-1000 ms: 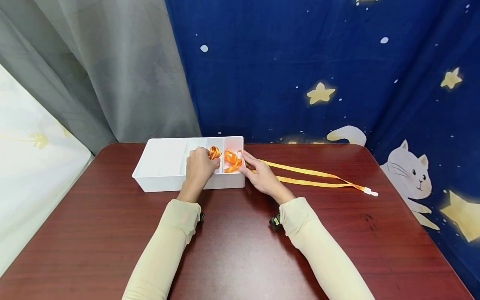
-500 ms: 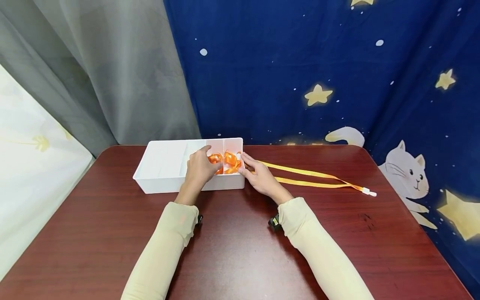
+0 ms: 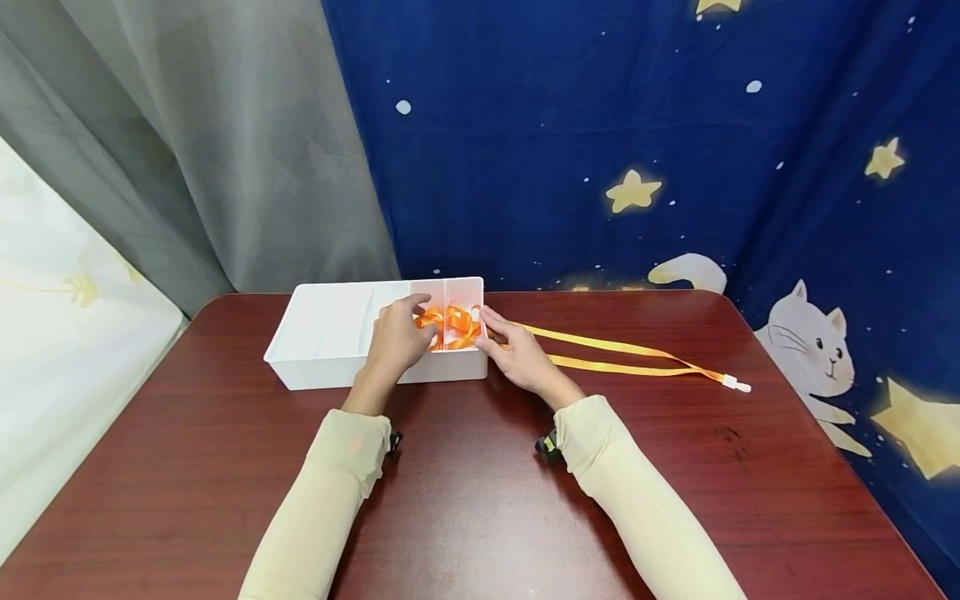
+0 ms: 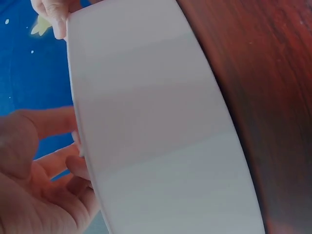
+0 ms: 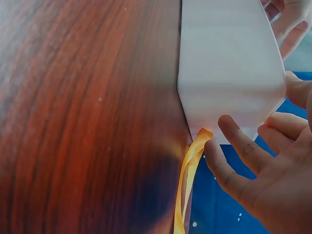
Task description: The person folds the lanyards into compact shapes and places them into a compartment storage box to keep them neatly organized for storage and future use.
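Nearest us, two pale sleeves (image 3: 326, 500) reach over the dark red worktop (image 3: 480, 533) towards a white divided box (image 3: 330, 373). The left grip (image 3: 396, 337) hangs over its second compartment from the right, thumb and fingers spread and holding nothing. The right grip (image 3: 522, 358) rests extended fingers against the box's right end, seemingly steadying it rather than clasping it.

What has just changed is the left grip: a second ago it pinched a coil of orange ribbon (image 3: 428, 320), and now that coil lies loose in the compartment beneath. We take that placing as done, since a similar orange bundle (image 3: 461, 327) sits past the divider in the rightmost compartment.

Beyond the right grip, a yellow-orange lanyard (image 3: 600, 341) lies stretched along the worktop, its white clip (image 3: 735, 384) pointing away from the box; we judge it not yet dealt with. Behind everything hangs a blue starry curtain (image 3: 510, 133).
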### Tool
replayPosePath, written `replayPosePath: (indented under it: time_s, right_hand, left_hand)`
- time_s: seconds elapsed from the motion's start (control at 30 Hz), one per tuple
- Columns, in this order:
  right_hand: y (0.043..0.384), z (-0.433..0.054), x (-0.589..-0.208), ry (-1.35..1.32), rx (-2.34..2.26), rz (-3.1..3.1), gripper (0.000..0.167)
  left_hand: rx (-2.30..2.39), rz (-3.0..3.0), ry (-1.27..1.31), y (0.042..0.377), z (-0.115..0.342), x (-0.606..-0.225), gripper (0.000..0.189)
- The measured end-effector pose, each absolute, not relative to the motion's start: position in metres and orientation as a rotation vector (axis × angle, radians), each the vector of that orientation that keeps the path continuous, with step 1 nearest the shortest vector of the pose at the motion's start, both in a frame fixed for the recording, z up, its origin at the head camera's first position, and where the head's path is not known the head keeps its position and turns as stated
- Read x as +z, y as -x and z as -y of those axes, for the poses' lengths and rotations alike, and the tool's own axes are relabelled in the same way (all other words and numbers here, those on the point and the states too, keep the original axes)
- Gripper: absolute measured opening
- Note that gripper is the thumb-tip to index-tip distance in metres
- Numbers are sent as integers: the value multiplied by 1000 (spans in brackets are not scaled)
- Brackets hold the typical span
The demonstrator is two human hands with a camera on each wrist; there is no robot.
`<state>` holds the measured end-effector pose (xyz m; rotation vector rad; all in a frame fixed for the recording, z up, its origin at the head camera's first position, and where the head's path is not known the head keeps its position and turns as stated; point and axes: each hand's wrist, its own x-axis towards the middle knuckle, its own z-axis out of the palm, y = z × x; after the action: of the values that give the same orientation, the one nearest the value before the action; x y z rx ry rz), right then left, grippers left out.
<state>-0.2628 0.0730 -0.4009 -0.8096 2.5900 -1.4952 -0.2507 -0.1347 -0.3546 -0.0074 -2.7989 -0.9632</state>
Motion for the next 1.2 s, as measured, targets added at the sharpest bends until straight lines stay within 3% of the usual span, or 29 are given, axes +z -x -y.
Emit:
replayPosePath:
  time_s: [0.23,0.47,0.67,1.2]
  right_hand:
    - [262,-72,-400,798,-1485,-2606,55]
    - [264,-79,-398,766,-1429,-2666,55]
    - [272,-114,-393,712,-1466,-2698,52]
    - [273,-210,-391,467,-1254,-2852,51]
  left_hand:
    - [-935,2706,50,249,132,-355,39]
    - [-998,2552,305,248,116,-357,38]
    - [-991,2516,495,247,98,-357,36]
    - [-976,2558,680,239,48,-361,49]
